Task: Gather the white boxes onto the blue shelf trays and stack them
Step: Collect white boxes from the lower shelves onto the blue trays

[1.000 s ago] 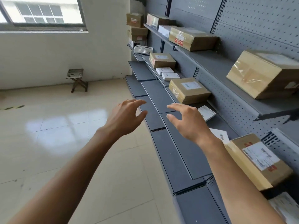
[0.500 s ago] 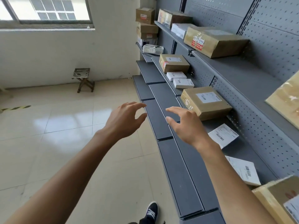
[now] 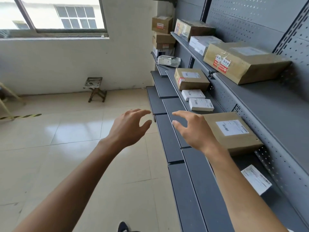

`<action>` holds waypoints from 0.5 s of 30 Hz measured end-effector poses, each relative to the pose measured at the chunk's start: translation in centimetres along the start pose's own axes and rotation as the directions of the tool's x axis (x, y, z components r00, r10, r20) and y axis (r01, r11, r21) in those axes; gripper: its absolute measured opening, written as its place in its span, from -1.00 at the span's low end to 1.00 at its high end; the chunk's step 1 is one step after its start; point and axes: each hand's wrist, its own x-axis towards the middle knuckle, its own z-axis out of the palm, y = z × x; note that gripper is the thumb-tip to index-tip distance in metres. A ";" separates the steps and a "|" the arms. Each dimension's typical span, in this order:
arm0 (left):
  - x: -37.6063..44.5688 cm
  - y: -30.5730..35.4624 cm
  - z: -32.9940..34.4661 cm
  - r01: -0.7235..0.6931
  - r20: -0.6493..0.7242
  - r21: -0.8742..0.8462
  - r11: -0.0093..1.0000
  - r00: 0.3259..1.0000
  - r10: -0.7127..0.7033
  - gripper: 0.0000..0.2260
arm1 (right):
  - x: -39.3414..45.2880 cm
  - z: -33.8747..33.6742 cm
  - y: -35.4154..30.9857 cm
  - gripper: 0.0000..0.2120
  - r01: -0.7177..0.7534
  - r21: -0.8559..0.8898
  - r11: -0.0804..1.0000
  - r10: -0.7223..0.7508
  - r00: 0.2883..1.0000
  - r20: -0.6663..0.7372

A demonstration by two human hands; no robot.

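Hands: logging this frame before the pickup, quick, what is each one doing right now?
Left hand: open, fingers spread, holding nothing.
Right hand: open, fingers curled, holding nothing, raised short of the two white boxes.

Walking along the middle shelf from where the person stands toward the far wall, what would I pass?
White flat parcel → brown labelled box → two small white boxes → another brown box → white basket.
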 end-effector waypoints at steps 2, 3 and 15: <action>1.9 -0.9 0.3 0.000 0.006 0.002 1.000 1.000 0.000 -0.65 | 2.0 0.5 0.5 -0.67 0.005 0.013 1.000 -0.004 1.000 -0.018; 2.8 -1.4 0.5 0.000 0.006 0.002 1.000 1.000 0.000 -0.65 | 3.0 0.9 0.7 -0.67 0.004 0.016 1.000 -0.004 1.000 -0.026; 19.4 -10.9 0.0 -0.049 -0.047 -0.051 0.997 0.998 0.047 -0.67 | 20.5 3.9 0.0 -0.67 -0.033 -0.059 0.998 0.032 0.999 -0.007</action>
